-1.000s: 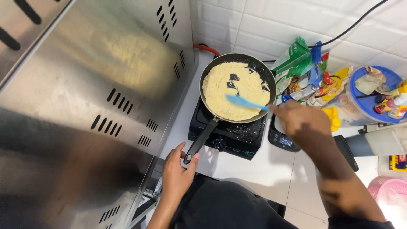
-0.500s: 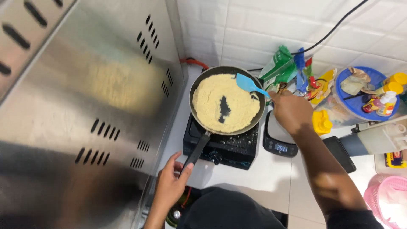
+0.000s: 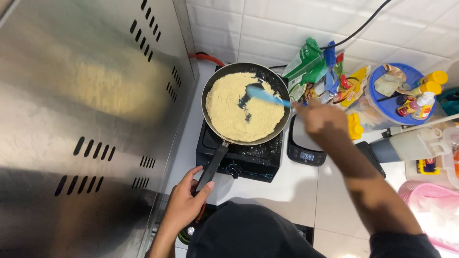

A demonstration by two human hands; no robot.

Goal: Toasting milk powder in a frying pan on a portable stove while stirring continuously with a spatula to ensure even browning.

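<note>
The left hand (image 3: 184, 205) closes around the handle of the frying pan (image 3: 246, 102) to steady it on the black stove (image 3: 239, 155). The right hand (image 3: 322, 122), just right of the pan, grips a blue spatula (image 3: 265, 94) reaching into the yellow crumbly mixture (image 3: 229, 107).

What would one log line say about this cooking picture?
left hand: grips black frying pan handle | right hand: holds blue spatula in yellow crumbly mix | pan on black stove

Person in dark clothing below the stove (image 3: 239, 157); both forearms bare, dark sleeve edge near the right elbow.
</note>
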